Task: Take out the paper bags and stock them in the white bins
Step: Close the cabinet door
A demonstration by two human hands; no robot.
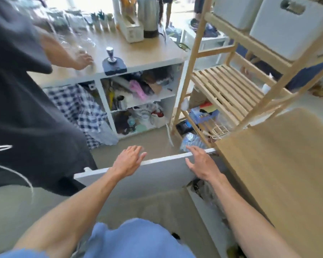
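Head view, looking down past a blue shirt at two bare forearms reaching forward. Both hands are spread, fingers straight and apart, gripping nothing. The left hand (129, 161) rests at or just over the top edge of a flat white panel (157, 174), which looks like an opened cabinet door or drawer front; whether it touches I cannot tell. The right hand (199, 164) hovers at the same edge, further right, beside a pale wood surface (278, 174).

No paper bags are plainly visible. Below the right forearm, a dark cluttered cavity (203, 190) shows crumpled, shiny material; the bags may lie in there, but blur hides it. The white bins (287, 28) sit high on a slatted wooden rack (226, 90) at upper right, well apart from the hands. They are boxy, matte, with an oval cut-out handle.

The step in hand appears to be opening the storage to reach the bags. To do it well, I would judge the panel should be swung fully clear first, then the stack drawn out flat with both hands so the thin paper does not crease or tear.

Another person in a dark hooded top (26, 99) stands close on the left, one hand on a light wood counter (138, 53) holding a metal tamper (111, 55) on a dark mat. Beneath it, white cubbies (138, 101) overflow with soft clutter and checked cloth.
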